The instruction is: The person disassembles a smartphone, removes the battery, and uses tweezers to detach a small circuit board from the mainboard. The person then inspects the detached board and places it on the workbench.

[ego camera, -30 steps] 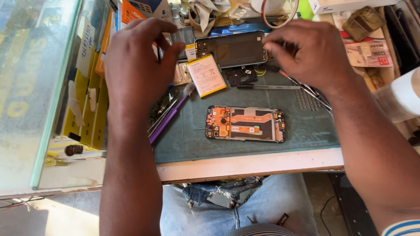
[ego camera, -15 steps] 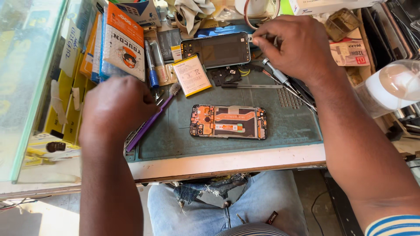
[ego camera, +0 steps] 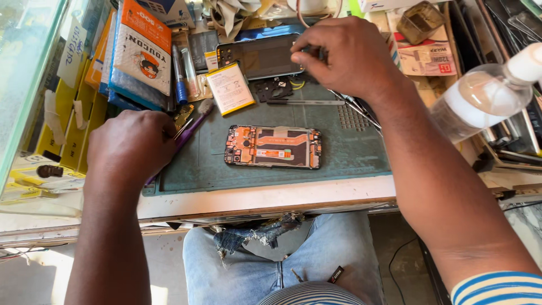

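Note:
An opened phone body (ego camera: 274, 147) with orange internals lies face down on the dark green work mat (ego camera: 350, 152). My left hand (ego camera: 131, 146) rests at the mat's left edge, fingers curled over a purple-handled brush (ego camera: 192, 125). My right hand (ego camera: 344, 56) is at the back of the mat, fingertips pinched on a small dark tool beside a black phone panel (ego camera: 262, 55). A yellow-edged battery (ego camera: 230, 88) lies between the panel and the brush. A small black bracket (ego camera: 272, 88) sits near it.
Stacked packages (ego camera: 141, 51) and pens (ego camera: 179, 73) stand at the back left. A clear plastic bottle (ego camera: 485, 99) lies at the right. Tweezers (ego camera: 305, 102) and metal tools (ego camera: 355, 107) lie on the mat under my right wrist. A glass case (ego camera: 28, 56) borders the left.
My left hand pulled back from the far side of the mat to its left edge over the brush. My right hand stayed near the black panel's right end.

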